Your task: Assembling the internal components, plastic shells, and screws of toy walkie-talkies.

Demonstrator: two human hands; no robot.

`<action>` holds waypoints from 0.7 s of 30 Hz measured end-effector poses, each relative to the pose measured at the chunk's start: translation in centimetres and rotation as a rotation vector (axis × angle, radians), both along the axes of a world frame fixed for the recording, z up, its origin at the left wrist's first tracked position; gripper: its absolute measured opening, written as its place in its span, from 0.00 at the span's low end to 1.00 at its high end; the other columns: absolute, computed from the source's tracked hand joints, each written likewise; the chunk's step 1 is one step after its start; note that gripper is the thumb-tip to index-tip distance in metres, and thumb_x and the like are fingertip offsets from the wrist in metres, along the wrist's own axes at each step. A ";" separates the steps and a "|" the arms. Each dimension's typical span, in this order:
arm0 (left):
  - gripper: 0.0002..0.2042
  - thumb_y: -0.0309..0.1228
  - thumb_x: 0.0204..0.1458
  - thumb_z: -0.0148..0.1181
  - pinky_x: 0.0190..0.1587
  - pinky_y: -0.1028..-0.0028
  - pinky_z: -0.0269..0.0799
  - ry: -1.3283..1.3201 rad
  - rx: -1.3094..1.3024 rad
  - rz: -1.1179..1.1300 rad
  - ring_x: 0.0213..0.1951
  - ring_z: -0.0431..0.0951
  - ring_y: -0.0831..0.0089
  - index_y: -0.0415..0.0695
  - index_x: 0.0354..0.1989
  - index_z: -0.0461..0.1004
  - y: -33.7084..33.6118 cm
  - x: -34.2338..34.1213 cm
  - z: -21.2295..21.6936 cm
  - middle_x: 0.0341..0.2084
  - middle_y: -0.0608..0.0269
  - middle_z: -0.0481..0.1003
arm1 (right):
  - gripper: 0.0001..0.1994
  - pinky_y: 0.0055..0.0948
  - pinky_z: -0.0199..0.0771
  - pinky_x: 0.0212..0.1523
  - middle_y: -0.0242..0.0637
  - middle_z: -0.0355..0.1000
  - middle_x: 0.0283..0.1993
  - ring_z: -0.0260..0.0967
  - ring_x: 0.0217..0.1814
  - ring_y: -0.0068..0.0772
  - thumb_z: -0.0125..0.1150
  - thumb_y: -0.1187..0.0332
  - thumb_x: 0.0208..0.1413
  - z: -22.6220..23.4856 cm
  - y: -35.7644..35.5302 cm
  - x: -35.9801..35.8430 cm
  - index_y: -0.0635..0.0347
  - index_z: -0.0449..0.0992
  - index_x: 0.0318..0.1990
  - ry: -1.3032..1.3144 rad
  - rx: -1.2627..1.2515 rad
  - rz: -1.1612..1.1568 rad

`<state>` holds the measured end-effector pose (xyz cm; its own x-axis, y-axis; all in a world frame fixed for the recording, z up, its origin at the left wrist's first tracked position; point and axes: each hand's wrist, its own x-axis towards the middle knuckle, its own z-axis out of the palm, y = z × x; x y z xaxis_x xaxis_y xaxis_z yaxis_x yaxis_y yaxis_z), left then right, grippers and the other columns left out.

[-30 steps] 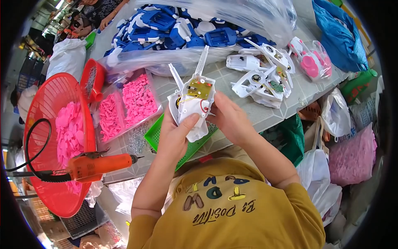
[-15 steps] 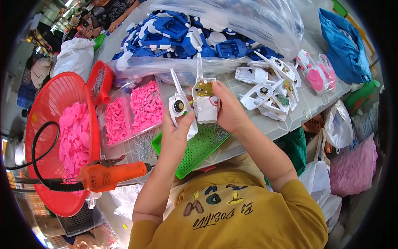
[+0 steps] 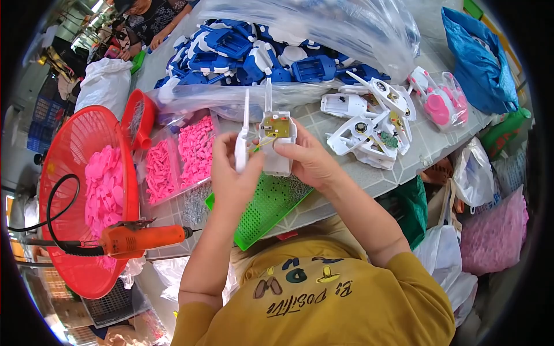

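Both halves of a white plastic toy shell are in my hands, joined by thin wires. My right hand (image 3: 310,151) is closed around the white housing half (image 3: 278,164), its thumb lying across the front. A yellow-green circuit board (image 3: 277,128) sits in the upper part of that half. My left hand (image 3: 234,170) grips the other white shell half (image 3: 242,141), which is turned edge-on beside it. Long thin prongs rise from both halves. Beneath the hands lies a green perforated tray (image 3: 262,216) with small screws at its right end.
Pink parts fill clear trays (image 3: 164,173) and a red basket (image 3: 55,184). An orange electric screwdriver (image 3: 144,238) hangs at left. Blue-and-white shells (image 3: 314,68) lie in clear plastic behind; white shells (image 3: 358,130) sit at right. A red scoop (image 3: 144,112) holds screws. Another person (image 3: 161,23) works far left.
My left hand has turned its shell half from face-up to edge-on and closer to the other half. My right thumb has moved lower over the housing. The screwdriver has swung slightly left.
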<state>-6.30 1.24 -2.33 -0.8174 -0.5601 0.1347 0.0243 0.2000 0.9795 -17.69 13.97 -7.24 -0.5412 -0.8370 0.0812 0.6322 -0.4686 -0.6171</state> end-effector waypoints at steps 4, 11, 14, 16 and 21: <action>0.32 0.35 0.41 0.72 0.51 0.63 0.69 0.038 -0.528 -0.008 0.49 0.71 0.57 0.37 0.54 0.63 1.0 0.7 -1.5 0.47 0.48 0.68 | 0.32 0.37 0.73 0.59 0.38 0.66 0.62 0.69 0.61 0.33 0.58 0.72 0.63 0.3 -0.4 0.3 0.49 0.52 0.72 -0.037 -0.026 -0.076; 0.30 0.24 0.48 0.64 0.53 0.67 0.68 0.171 -0.267 -0.050 0.49 0.71 0.65 0.36 0.59 0.59 2.5 2.0 -1.9 0.49 0.52 0.67 | 0.34 0.50 0.70 0.62 0.41 0.63 0.65 0.69 0.62 0.45 0.49 0.70 0.58 0.3 -0.1 0.1 0.48 0.49 0.73 -0.118 -0.109 0.015; 0.27 0.24 0.54 0.59 0.52 0.73 0.68 0.095 0.109 -0.113 0.49 0.70 0.76 0.38 0.61 0.58 2.1 1.9 0.8 0.50 0.59 0.68 | 0.35 0.52 0.70 0.62 0.45 0.63 0.66 0.69 0.62 0.49 0.50 0.69 0.57 0.7 0.2 -0.1 0.49 0.48 0.73 -0.177 -0.196 0.087; 0.26 0.23 0.54 0.58 0.51 0.74 0.69 0.055 0.202 -0.166 0.49 0.69 0.78 0.39 0.62 0.59 1.4 2.0 1.0 0.50 0.62 0.68 | 0.35 0.49 0.69 0.63 0.46 0.63 0.67 0.68 0.63 0.47 0.52 0.69 0.55 0.9 0.2 0.0 0.51 0.50 0.72 -0.123 -0.133 0.067; 0.32 0.24 0.40 0.69 0.55 0.67 0.70 0.019 -0.526 -0.217 0.51 0.74 0.67 0.39 0.58 0.65 1.4 2.0 0.4 0.49 0.56 0.71 | 0.38 0.43 0.72 0.62 0.46 0.65 0.66 0.71 0.61 0.45 0.59 0.73 0.52 0.0 -0.3 0.0 0.51 0.52 0.71 0.001 -0.003 -0.031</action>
